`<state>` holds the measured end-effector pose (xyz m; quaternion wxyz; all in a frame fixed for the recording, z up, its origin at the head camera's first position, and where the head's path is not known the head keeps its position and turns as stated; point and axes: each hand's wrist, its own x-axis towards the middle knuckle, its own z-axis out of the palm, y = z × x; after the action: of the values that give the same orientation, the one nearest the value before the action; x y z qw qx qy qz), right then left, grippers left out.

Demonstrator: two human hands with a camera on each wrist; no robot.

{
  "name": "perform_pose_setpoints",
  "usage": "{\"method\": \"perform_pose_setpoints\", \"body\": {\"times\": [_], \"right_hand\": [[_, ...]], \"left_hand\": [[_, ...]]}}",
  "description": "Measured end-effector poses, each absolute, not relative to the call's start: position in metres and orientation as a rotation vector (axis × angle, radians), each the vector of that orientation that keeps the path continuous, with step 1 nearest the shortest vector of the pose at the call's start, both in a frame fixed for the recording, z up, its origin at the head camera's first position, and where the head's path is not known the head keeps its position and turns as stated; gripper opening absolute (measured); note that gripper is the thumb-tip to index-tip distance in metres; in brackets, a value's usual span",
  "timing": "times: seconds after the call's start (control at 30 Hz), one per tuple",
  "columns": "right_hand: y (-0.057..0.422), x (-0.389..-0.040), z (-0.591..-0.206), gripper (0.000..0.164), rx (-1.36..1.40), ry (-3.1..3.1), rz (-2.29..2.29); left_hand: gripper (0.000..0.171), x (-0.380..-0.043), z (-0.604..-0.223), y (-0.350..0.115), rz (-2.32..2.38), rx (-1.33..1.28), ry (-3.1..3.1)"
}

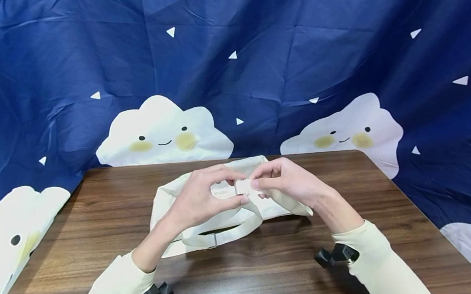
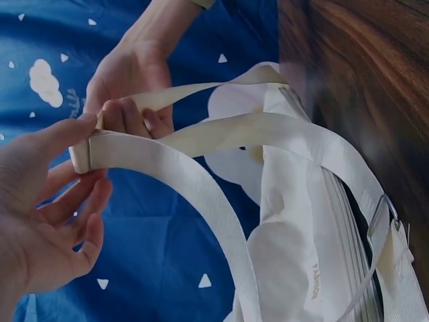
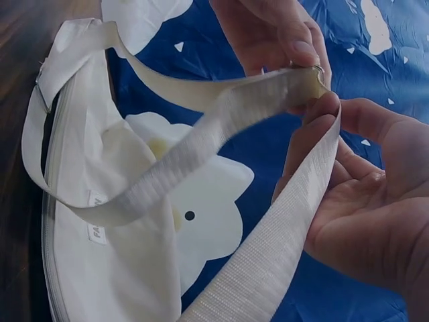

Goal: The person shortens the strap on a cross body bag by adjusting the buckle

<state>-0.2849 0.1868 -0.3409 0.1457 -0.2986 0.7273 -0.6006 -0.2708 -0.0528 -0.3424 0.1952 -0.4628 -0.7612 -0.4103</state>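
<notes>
A white bag point(image 1: 163, 203) with a zipper and a "FASHION" label lies on the table beneath both hands. Its webbing strap point(image 2: 201, 168) is raised off it in loops. My left hand point(image 1: 197, 196) pinches the strap at a slider buckle point(image 1: 241, 187) between thumb and fingers. Close beside that buckle, my right hand point(image 1: 289, 182) pinches the strap with thumb and forefinger; the right wrist view shows a length of webbing point(image 3: 288, 228) hanging down from those fingertips. A metal ring point(image 2: 383, 216) joins the strap near the bag's end.
The brown wooden table point(image 1: 252, 274) stands before a dark blue cloth point(image 1: 246, 26) printed with clouds and triangles. Black devices are worn at the left wrist point(image 1: 156, 292) and the right wrist point(image 1: 339, 255).
</notes>
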Motion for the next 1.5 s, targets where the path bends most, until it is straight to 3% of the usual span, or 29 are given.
{"method": "perform_pose_setpoints", "body": {"times": [0.37, 0.73, 1.0, 1.5], "right_hand": [[0.193, -0.285, -0.342, 0.025, -0.731, 2.028, -1.843], [0.181, -0.286, -0.353, 0.025, -0.749, 2.102, -1.806], [0.178, -0.289, -0.360, 0.029, -0.651, 2.076, -1.908], [0.198, -0.307, -0.359, 0.021, -0.795, 1.963, -1.786]], "left_hand": [[0.036, -0.270, -0.342, -0.059, -1.284, -1.130, -2.209], [0.035, -0.272, -0.352, -0.055, -1.316, -1.202, -2.263], [0.037, -0.269, -0.358, -0.059, -1.511, -0.985, -2.265], [0.035, -0.251, -0.317, -0.059, -1.549, -1.041, -2.309]]}}
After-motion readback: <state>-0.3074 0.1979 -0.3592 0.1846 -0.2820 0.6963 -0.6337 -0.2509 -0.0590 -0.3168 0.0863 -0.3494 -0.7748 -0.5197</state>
